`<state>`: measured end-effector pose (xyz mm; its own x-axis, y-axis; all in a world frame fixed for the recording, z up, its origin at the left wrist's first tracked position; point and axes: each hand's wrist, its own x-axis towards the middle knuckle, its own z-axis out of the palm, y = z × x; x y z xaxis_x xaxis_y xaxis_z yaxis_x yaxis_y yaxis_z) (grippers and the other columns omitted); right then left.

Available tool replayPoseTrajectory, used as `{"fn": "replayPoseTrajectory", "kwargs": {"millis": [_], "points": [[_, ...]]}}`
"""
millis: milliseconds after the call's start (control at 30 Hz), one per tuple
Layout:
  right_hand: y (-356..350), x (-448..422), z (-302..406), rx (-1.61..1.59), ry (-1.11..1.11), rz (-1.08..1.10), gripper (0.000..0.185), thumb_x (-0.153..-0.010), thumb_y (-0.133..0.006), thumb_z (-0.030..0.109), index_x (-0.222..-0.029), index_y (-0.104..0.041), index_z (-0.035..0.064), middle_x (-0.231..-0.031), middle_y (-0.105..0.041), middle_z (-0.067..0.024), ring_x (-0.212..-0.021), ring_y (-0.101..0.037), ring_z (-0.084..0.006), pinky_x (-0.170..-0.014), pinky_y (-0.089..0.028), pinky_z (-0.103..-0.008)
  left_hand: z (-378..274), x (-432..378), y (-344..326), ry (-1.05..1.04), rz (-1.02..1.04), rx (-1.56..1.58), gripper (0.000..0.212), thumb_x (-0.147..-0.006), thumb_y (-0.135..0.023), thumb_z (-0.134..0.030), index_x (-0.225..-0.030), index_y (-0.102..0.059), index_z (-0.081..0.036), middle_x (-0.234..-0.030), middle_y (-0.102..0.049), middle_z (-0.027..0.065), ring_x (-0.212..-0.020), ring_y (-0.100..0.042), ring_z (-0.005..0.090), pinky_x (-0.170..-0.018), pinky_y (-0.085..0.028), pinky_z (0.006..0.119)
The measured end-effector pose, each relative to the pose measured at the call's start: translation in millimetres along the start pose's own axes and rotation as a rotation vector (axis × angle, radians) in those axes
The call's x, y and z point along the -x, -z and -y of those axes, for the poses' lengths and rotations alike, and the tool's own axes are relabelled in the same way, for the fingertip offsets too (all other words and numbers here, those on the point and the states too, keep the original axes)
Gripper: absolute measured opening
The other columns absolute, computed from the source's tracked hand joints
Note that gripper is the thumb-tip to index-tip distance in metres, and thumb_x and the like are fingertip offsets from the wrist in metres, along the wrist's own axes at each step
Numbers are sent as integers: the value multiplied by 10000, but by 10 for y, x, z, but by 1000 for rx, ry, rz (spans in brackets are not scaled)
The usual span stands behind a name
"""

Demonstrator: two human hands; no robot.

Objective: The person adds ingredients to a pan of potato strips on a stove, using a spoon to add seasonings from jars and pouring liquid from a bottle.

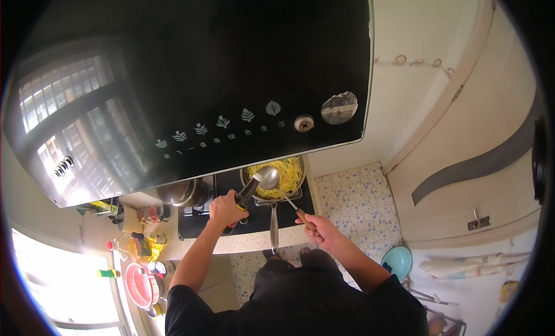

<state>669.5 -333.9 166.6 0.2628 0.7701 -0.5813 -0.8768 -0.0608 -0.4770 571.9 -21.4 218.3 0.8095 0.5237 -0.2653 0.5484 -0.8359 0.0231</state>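
Observation:
My left hand (226, 209) grips a dark sauce bottle (248, 193), tilted so that its neck points at the ladle. In my right hand (319, 230) is the wooden handle of a metal ladle (269, 178), its bowl held above the pan beside the bottle's mouth. Whether liquid is flowing cannot be made out. Yellow shredded food (288, 171), perhaps potato strips, fills the frying pan (304, 166) on the right burner. The pan's metal handle (274, 229) points toward me, past the counter edge.
A black range hood (260, 54) hangs over the stove and hides its back part. On the left burner stands a lidded pot (184, 192). Oil bottles (145, 247) and a pink basin (141, 286) are at the left. A turquoise basin (399, 260) is at the right.

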Motion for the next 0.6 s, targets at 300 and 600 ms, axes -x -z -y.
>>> {"fn": "replayPoseTrajectory", "kwargs": {"millis": [300,600], "points": [[-21,30,-12,-12,-25,-12,373,-1034,-409,331,-1128,-592,20,-573,-445,-12,-350,-296,-96,-355,-258,-253,-4,-8,39,-14,14,-26,677,-595,-786,-524,-1107,-614,-116,-874,-714,138,-829,-711,319,-757,-562,410],[-4,19,-39,-28,-43,-7,382,-1038,-395,340,-1152,-573,22,-570,-433,-10,-350,-298,-100,-360,-256,-255,10,-4,41,-29,-105,40,655,-618,-783,-491,-1118,-598,-111,-855,-716,139,-817,-712,321,-729,-560,412]]}}
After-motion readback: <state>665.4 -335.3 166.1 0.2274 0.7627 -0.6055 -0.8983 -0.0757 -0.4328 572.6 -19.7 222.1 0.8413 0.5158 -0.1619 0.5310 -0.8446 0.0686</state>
